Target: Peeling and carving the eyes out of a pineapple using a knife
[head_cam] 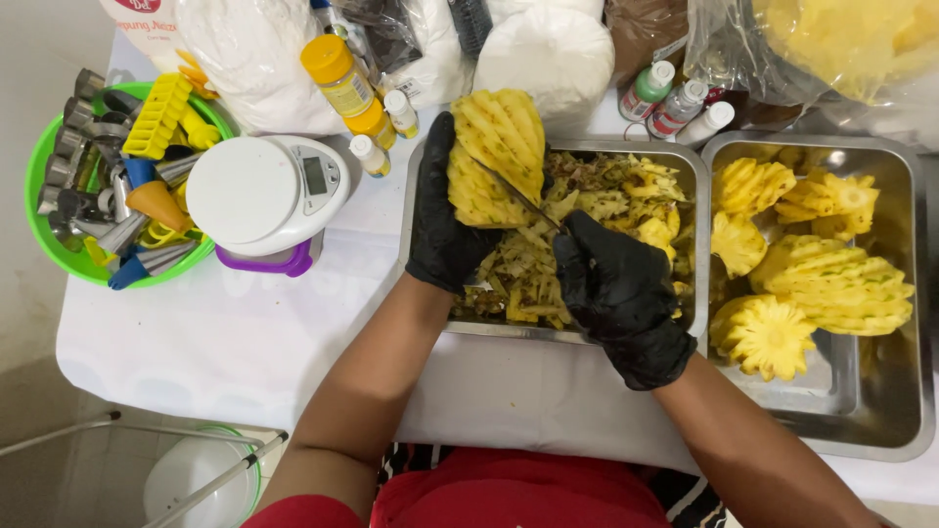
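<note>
Peeled pineapple [497,156] being held upright over the far-left corner of the left steel tray [572,335], above a heap of trimmings [533,264]. Left hand [445,220], in a black glove, wrapping around the fruit's left flank and closing on it from behind. Right hand [614,284], also gloved, clenching the handle of a knife [518,198], the blade lying diagonally in a groove cut across the fruit's face. Fruit judged fairly heavy, firm at the core but wet and slippery at the surface, bruising under a hard squeeze; spiral ridges offering the surest purchase, with support best taken low on the body, well clear of the blade line. Finished pineapples [812,284] lying in the right steel tray [885,430]. Kitchen scale [262,196] and green bowl of cutters [49,240] sitting toward the left edge of the tabletop [225,342].
</note>
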